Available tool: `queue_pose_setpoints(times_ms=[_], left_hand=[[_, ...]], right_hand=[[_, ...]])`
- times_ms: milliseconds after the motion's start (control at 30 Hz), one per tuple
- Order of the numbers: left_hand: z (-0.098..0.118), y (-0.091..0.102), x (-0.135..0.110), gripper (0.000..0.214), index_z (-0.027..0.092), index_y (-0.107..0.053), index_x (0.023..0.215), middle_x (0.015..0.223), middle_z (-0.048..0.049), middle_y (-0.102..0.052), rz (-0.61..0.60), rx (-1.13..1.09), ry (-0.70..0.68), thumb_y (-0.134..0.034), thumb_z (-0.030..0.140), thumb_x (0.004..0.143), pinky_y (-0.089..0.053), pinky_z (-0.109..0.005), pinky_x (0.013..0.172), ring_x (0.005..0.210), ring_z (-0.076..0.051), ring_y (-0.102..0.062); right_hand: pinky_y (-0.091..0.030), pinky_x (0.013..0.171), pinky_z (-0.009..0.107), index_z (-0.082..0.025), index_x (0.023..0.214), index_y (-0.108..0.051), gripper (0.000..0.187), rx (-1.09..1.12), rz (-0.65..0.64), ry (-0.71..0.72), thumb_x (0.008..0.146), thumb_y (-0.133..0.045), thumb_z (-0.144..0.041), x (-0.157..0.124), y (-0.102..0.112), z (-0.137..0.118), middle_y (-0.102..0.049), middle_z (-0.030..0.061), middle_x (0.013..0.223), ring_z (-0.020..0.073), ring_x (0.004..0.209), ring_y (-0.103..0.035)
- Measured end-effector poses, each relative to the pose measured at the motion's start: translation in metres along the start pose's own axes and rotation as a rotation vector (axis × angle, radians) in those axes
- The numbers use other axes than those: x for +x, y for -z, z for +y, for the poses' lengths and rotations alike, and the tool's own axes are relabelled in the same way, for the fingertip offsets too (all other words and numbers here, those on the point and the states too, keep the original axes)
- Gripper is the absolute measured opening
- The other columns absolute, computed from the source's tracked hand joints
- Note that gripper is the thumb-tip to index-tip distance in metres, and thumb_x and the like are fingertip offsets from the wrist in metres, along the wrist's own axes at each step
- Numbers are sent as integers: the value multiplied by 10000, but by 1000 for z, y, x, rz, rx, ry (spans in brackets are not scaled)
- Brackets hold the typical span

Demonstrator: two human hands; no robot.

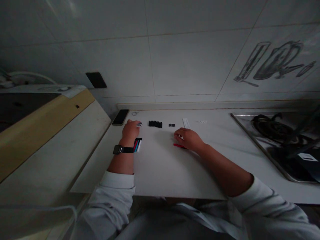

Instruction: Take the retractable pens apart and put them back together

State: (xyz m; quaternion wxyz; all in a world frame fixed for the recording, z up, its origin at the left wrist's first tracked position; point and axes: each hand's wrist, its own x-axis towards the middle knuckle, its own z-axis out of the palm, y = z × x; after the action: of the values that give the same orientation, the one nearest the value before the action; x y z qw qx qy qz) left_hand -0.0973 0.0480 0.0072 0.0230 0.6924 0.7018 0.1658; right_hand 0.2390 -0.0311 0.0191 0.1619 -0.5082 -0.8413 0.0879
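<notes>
My left hand [130, 130], wearing a black watch [118, 149], reaches to a small pile of thin metallic pieces [139, 124]. Its fingertips are drawn together at the pile; what they pinch is too small to make out. Beside that wrist lie several pens or pen barrels [137, 145] in red, blue and white with dark ends. My right hand [189, 138] is closed, fingers curled, over the right part of the counter. Something small and whitish shows at its fingers. A red pen-like stick [179, 146] lies just below this hand, partly hidden by it.
Along the back of the white counter [160, 170] are a phone [120, 117], a row of black pieces [155, 124], small dark sticks [171, 125], white strips [186, 123] and tiny white bits [202, 122]. A gas stove [275, 146] stands right, a cabinet [62, 133] left.
</notes>
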Motion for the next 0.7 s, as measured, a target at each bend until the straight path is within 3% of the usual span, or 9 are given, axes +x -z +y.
queue_pose_setpoints(times_ms=[300, 533, 700], left_hand=[[1, -3, -1, 325, 247, -786, 1184, 1172, -138, -651, -21, -3, -19, -620, 254, 905, -501, -369, 906, 939, -259, -664], [10, -6, 0, 133, 223, -774, 884, 964, -90, -758, -106, -21, -63, -661, 186, 825, -490, -336, 806, 907, -251, -668], [22, -2, -3, 85, 216, -735, 883, 939, -76, -763, -47, -103, -133, -652, 202, 866, -468, -321, 749, 867, -227, -666]], right_hand=[[-447, 806, 311, -217, 1091, -737, 201, -105, 2, 60, 1002, -562, -260, 51, 5, -3, -721, 101, 1070, 221, 957, -649], [-418, 904, 373, -248, 1239, -730, 341, -248, -24, 180, 949, -592, -132, 101, -23, 3, -686, 118, 1217, 265, 1088, -583], [-379, 899, 377, -221, 1124, -766, 287, -291, -29, 288, 961, -555, -116, 115, -34, 7, -692, 128, 1156, 265, 1074, -564]])
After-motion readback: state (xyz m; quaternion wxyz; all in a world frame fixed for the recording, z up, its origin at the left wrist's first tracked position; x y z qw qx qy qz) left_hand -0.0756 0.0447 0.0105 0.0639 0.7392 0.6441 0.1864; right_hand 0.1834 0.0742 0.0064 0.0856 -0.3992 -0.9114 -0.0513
